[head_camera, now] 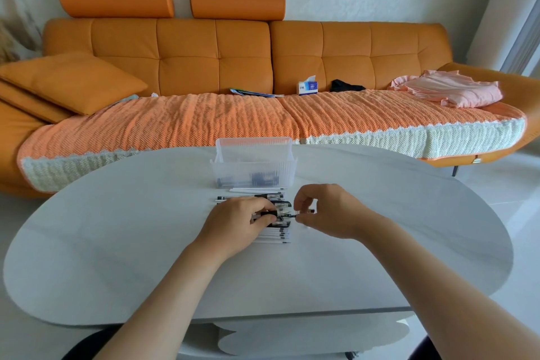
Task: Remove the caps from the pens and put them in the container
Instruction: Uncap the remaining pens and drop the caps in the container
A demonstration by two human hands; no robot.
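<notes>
Pulling a cap off one pen seems to be the step in hand. The left hand [233, 223] curls its grip around the barrel of a pen [280, 216], just above the row [271, 235] of pens that lies in the middle of the worktop [146, 228]. The right hand [324, 210] pinches a small dark piece at the pen's tip, which I judge to be the cap [307, 211]. Whether the cap is free or touches the tip I cannot tell, as it is too small. The container [254, 143], of clear plastic, stands behind the row, close to the far edge of the worktop. Some dark things lie on its bottom, probably caps. Some pens in the row have dark ends and others show thin bare tips, so I judge the task to be partly done. The next move calls for carrying the cap over the row toward the far edge, dropping it into the container's open top, and then laying the pen down beside the bare ones.
</notes>
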